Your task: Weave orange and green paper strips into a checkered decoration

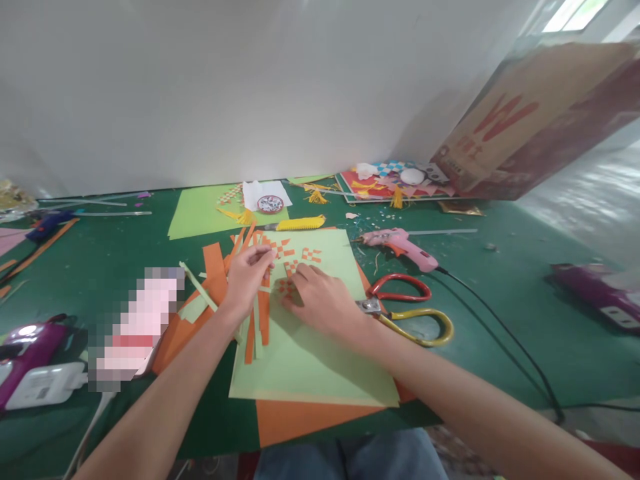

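Looks down on a green desk (520, 267) set against a pale wall (250, 87), with a bright window (575, 15) high at right and a printed paper bag (530, 120) tilted near the far right corner. Shows several small checkered woven paper pieces (311, 255) on a pale green paper sheet (320, 373) mid-desk, orange and light-toned in tiny squares, with strip ends sticking out, near a spread of narrow orange and green paper strips (265, 320). Has the left grip (247, 277) over those strips, thumb and fingertips drawn close together; cannot tell what is pinched there. Has the right grip (320, 297) curled palm-down over the nearer pieces, partly covering them; cannot tell whether clamped on any. Loses the blades of the red-and-yellow-handled scissors (415, 313) behind the right forearm, the phone (137, 327) under pixelation, and a purple object (595, 293) to blur
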{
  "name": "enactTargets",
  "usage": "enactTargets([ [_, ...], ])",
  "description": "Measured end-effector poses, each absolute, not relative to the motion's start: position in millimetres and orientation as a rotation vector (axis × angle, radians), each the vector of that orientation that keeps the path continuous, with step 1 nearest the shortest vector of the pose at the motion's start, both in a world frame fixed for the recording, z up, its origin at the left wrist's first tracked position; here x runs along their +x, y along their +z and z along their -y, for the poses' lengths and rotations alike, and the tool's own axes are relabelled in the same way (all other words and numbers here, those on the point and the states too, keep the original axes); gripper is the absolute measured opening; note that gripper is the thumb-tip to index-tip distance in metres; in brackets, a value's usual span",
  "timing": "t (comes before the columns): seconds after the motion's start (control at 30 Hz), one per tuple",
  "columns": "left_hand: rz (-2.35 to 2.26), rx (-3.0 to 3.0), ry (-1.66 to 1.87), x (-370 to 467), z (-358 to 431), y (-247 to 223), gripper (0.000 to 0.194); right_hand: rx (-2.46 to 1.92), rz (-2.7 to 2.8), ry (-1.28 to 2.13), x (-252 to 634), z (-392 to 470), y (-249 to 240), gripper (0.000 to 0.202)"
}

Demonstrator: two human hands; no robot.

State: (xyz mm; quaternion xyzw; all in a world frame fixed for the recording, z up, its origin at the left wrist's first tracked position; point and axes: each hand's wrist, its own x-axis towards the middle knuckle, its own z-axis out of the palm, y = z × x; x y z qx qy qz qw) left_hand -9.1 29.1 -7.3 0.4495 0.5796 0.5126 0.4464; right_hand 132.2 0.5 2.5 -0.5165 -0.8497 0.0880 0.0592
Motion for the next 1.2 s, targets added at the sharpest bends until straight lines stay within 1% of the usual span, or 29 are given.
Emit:
enactTargets([
  [0.13,-1.436,1.100,1.280,-8.5,-29.4,-6.6,0.022,-1.538,2.607,0.160,130.9,0.3,1.1,0.025],
  [0.33,-1.432,1.116,1.269,-8.5,-29.8,-6.9,0.022,-1.479,2.632,0.107,133.1,-3.5,-3.7,0.026],
  [0.43,-1.440,1.117,1.278,-8.5,-30.1,-7.7,0.022,-1.461,2.619,0.130,136.3,-7.0,-6.5,0.028],
  [0.6,-1.422,1.106,1.307,-7.2,-30.2,-8.5,0.020,-1.431,2.541,0.200,142.3,-13.6,-11.1,0.023],
  [0.77,-1.365,1.119,1.320,-7.2,-30.0,-7.1,0.031,-1.398,2.491,0.163,144.0,-14.8,-13.8,0.021],
  [0.93,-1.370,1.133,1.324,-7.2,-29.5,-6.2,0.037,-1.348,2.403,0.234,145.6,-14.5,-13.0,0.018],
  [1.1,-1.339,1.078,1.365,-6.4,-31.0,-7.6,0.036,-1.068,2.480,0.216,144.5,-14.8,-16.6,0.020],
  [1.2,-1.335,1.016,1.413,-6.4,-32.7,-8.5,0.033,-0.927,2.517,0.106,139.7,-14.1,-22.7,0.028],
])
